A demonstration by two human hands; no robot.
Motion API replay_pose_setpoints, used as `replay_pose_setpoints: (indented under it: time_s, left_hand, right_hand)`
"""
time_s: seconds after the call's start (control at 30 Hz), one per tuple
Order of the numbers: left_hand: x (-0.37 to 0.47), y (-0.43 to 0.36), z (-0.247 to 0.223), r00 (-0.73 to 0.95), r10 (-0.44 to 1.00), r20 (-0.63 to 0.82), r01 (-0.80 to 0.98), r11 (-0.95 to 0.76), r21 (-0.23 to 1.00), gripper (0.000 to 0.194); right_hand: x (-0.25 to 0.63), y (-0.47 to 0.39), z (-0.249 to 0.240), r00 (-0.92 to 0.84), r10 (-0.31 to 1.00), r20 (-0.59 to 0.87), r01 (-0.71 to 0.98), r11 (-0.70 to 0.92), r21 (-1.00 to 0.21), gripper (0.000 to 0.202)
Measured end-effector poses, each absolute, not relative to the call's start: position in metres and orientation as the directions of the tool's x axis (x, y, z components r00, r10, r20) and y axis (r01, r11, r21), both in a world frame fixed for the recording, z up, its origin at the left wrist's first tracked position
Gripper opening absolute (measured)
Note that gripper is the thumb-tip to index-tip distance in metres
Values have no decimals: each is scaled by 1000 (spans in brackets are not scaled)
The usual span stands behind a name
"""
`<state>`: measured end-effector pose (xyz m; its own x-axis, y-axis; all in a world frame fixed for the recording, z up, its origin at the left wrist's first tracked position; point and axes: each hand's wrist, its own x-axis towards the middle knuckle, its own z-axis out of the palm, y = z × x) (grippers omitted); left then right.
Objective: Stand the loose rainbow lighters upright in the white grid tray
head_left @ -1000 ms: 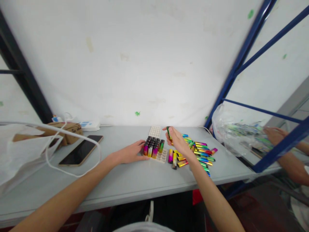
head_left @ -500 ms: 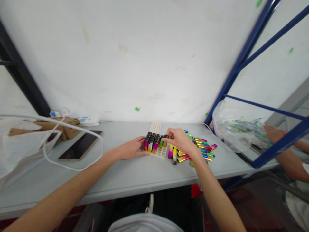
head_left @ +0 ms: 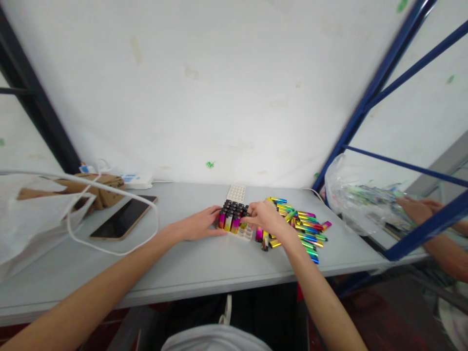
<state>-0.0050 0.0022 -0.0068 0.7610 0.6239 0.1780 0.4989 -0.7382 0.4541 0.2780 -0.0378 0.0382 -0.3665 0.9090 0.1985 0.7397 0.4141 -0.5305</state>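
Several lighters (head_left: 227,222) with black tops and shiny magenta, yellow and green bodies stand upright in a white holed tray (head_left: 244,234). My left hand (head_left: 199,225) braces the tray's left side, thumb along the front edge and fingers curled behind the lighters. At the right of the standing group, my right hand (head_left: 266,217) pinches a yellow-green lighter (head_left: 243,224) by its top; the fingers partly hide it. Bare holes show along the tray's front right. A loose pile of shiny lighters (head_left: 307,226) lies to the right, partly behind my right wrist.
Behind the lighters lies more holed white tray (head_left: 237,193). On the left are a phone (head_left: 124,218), a looping white cable (head_left: 158,222), a cardboard box (head_left: 109,190) and white wrapping (head_left: 32,229). A clear plastic bag (head_left: 340,195), blue frame (head_left: 365,112) and another person's hand (head_left: 413,209) are right.
My right hand has shifted slightly left and down with the lighter, which now sits lower among the others. My left hand stays at the tray. The camera view has shifted a little.
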Motion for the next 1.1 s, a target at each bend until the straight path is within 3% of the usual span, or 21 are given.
replay_pose_setpoints:
  time_s: [0.1,0.17,0.3,0.4,0.53,0.63,0.8,0.93,1.1]
  left_hand:
    - [-5,2,-5,759,630,162,508,-730,457,62]
    - [-4,1,-4,760,632,153,516,-729,450,61]
    - [-5,2,-3,766,628,139,527,-736,425,64]
    - [-5,4,-4,755,642,134,540,-724,429,65]
    - [-6,4,-3,752,649,117,552,-716,427,69]
    - [-5,4,-2,757,645,108,552,-719,423,71]
    - [-5,2,0,764,633,126,537,-732,419,67]
    - [-6,3,-1,766,628,137,532,-739,413,64]
    - [-7,3,-2,764,633,123,544,-735,404,64]
  right_hand:
    - [285,-38,40,-374,911,173,766,408,-497,63]
    - [302,-37,46,-378,911,165,749,406,-523,58]
    - [360,-27,53,-248,927,282,722,371,-584,31]
    - [402,-14,45,-92,942,322,840,246,-483,7]
    - [428,-2,22,-14,964,264,944,99,-314,29]
    - [432,1,12,-33,983,179,946,89,-312,31]
    - [434,5,12,-24,986,163,955,71,-289,41]
    - [433,8,12,-72,979,189,963,117,-242,26]
    - [431,10,14,-62,972,229,969,113,-218,30]
